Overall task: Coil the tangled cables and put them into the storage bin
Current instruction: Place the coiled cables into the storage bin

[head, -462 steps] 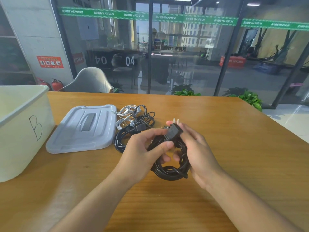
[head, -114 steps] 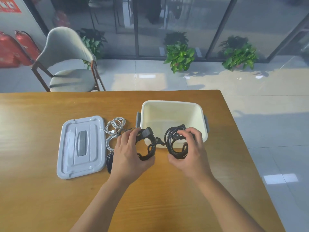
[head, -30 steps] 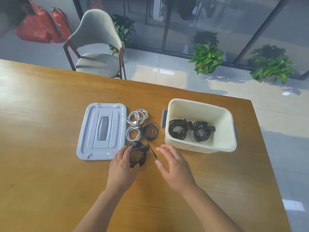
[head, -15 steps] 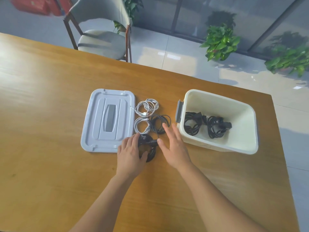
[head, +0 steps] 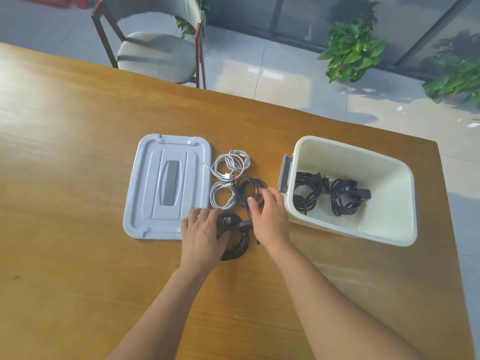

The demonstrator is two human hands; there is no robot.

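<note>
**Right hand reaches the thin black coil**

Half a second ago my right hand [head: 270,216] lay with fingers straight beside the bin; it has since slid up and curled, thumb and fingertips closing on the thin black coil [head: 250,192]. It looks like a pinch on the near edge of that coil, though my knuckles hide the exact contact. My left hand [head: 202,235] has stayed on the thick black coil [head: 235,239], fingers bent over its left side and gripping it against the table [head: 78,178].

Counting cables: five coils in all. Two black power cords [head: 307,190] [head: 345,196] lie side by side on the floor of the cream bin [head: 376,157], left one just beside the wall with the grey handle [head: 284,175]. Three more wait outside, or four if I split the white ones: an upper white coil [head: 230,165] and a lower white coil [head: 220,196], touching each other, then the thin black one overlapping the lower white coil's right edge, then the thick black one nearest me.

One grey lid [head: 168,185] lies flat to the left of the white coils, its near right corner under my left fingers. The bin stands on the right, near the table's far right corner. Beyond the table are one chair [head: 155,50] and two potted plants [head: 350,51] [head: 454,81] on the tiled floor. My right wrist sits between the thick coil and the bin.
</note>
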